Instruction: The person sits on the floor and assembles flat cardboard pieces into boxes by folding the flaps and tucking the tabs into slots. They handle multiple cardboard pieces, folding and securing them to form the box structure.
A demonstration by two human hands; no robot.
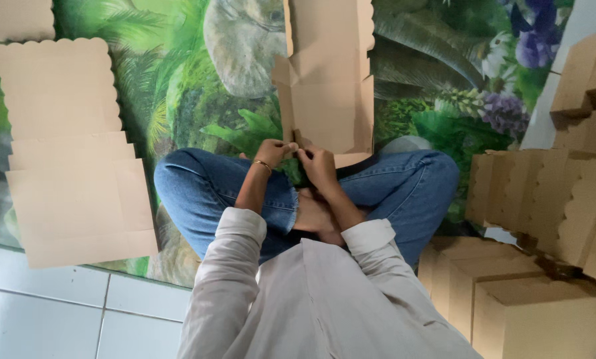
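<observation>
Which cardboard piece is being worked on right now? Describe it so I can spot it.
Start at the jungle-print mat and find the crossed legs in blue jeans. The flat cardboard blank runs away from the knees; the left hand and right hand pinch its near edge. Unlike the stacked blanks alongside, it is partly folded.

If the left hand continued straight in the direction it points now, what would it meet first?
Most likely the flat cardboard box blank: the left hand already touches its lower edge, beside the right hand. Depth is hard to judge.
</observation>
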